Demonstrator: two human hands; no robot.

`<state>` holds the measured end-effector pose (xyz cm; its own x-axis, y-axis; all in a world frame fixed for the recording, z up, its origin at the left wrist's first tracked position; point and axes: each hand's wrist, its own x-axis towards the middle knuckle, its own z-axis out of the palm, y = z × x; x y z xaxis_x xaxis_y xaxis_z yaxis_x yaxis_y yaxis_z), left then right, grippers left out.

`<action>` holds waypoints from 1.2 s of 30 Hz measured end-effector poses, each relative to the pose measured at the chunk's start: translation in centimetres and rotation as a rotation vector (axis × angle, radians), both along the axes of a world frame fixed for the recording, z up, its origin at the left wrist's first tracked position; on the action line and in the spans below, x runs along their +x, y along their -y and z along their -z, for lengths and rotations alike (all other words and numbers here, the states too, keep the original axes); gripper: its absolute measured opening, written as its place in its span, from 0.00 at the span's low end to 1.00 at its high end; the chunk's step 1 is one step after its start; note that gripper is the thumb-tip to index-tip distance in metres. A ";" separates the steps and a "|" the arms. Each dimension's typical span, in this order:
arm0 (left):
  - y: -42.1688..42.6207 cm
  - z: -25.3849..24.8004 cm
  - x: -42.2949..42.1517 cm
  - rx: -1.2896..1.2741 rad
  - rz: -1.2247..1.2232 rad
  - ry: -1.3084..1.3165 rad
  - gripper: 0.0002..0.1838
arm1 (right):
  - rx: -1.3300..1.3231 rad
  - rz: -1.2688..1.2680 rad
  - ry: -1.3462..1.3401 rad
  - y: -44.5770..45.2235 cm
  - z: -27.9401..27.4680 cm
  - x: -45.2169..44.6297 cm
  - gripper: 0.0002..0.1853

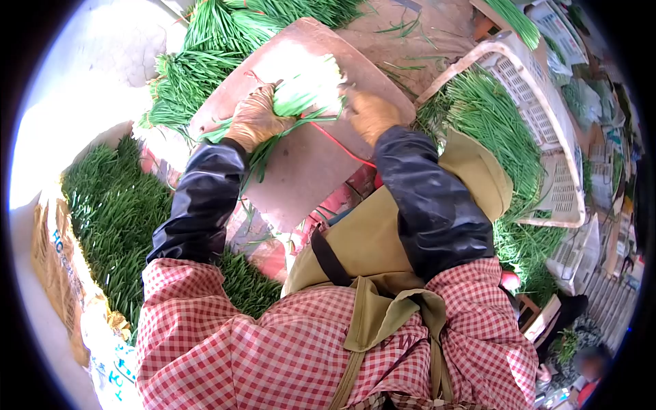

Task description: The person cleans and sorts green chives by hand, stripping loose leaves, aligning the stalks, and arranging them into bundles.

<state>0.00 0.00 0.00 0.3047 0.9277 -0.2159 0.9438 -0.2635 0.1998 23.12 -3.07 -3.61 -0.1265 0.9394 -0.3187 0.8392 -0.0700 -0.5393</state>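
Note:
A bunch of garlic chives point(301, 96) lies across a brownish board point(301, 178) in front of me, its pale ends overexposed in bright light. My left hand point(256, 119), in a tan glove, is closed around the leafy part of the bunch. At the pale ends on the other side is my right hand point(372, 113), also gloved, with its fingers curled in and slightly blurred; what they hold, if anything, is hidden. A red tie point(338, 142) runs over the board from under the chives toward my right forearm.
Bundled chives point(205, 61) are heaped beyond the board. Loose chives fill an open sack point(58, 253) at left. At right, a white plastic crate point(540, 102) lies tipped beside more chives point(492, 123). Another person point(591, 365) is at lower right.

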 end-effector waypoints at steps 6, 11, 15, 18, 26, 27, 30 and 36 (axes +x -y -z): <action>-2.7 -0.2 -2.0 -0.253 0.100 0.794 0.39 | 0.470 0.019 -0.105 -1.5 2.8 -3.7 0.08; 2.5 2.7 2.1 0.263 0.009 -0.026 0.59 | 0.536 0.158 -0.290 -1.9 3.7 -3.6 0.11; 1.5 3.9 2.2 0.290 0.005 -0.197 0.51 | 0.076 0.077 -0.026 0.3 -4.0 -0.6 0.14; 1.0 3.2 3.1 0.286 -0.061 -0.114 0.51 | 0.554 0.177 -0.474 5.4 -9.7 4.2 0.13; 3.6 1.9 4.7 0.390 -0.042 -0.063 0.65 | 0.420 0.963 -0.855 19.1 -4.8 21.5 0.10; 3.7 1.6 5.0 0.396 -0.068 -0.111 0.66 | 0.370 0.899 -0.640 20.9 -0.5 24.4 0.12; 4.4 0.5 7.1 0.476 -0.013 -0.089 0.67 | -0.004 0.766 -0.017 24.2 5.6 29.7 0.22; 4.2 -0.3 24.2 0.150 0.254 0.801 0.26 | 0.210 0.325 0.456 16.6 10.7 37.8 0.31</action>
